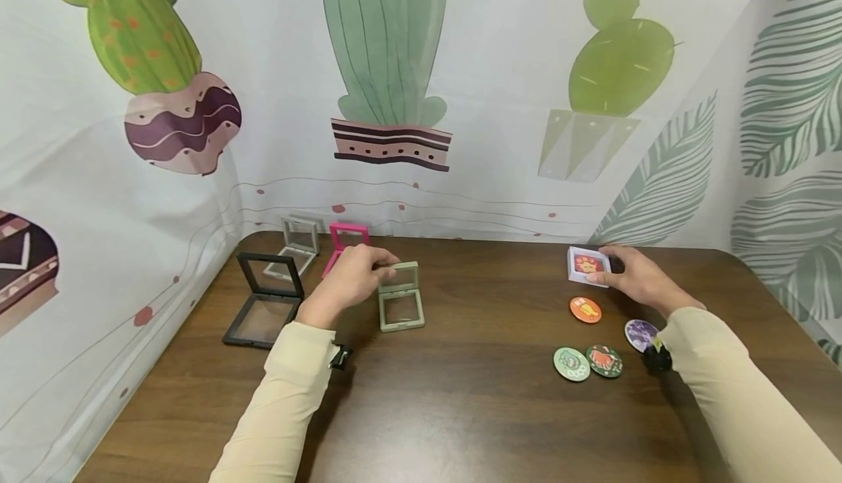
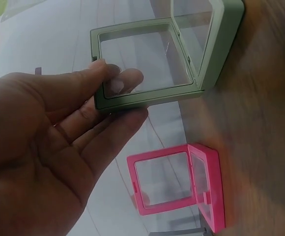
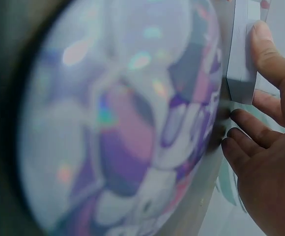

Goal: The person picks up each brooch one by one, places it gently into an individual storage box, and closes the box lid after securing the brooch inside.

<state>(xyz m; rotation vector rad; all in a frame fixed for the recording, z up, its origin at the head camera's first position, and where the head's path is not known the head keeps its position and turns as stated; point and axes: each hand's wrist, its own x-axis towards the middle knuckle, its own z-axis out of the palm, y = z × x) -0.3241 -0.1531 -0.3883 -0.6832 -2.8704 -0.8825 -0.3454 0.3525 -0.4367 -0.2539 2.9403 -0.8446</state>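
My left hand (image 1: 351, 278) pinches the upper edge of a green square frame (image 1: 402, 329), which stands unfolded on the table. In the left wrist view the thumb and fingers of the left hand (image 2: 59, 118) hold the clear-windowed green frame (image 2: 147, 93) by its edge. At the right, my right hand (image 1: 641, 278) grips the side of a closed white frame (image 1: 579, 276) with a red round badge (image 1: 588, 264) inside. The right wrist view has the thumb of the right hand (image 3: 275, 132) on the white frame's side (image 3: 241, 54).
Unfolded black (image 1: 238, 337), grey (image 1: 296, 262) and pink (image 1: 350, 226) frames stand at the left. Near the right hand lie an orange badge (image 1: 585, 310), a purple one (image 1: 639, 335), a dark green one (image 1: 604, 362) and a light green one (image 1: 571, 364). A cactus-print cloth (image 1: 500, 103) hangs behind the table.
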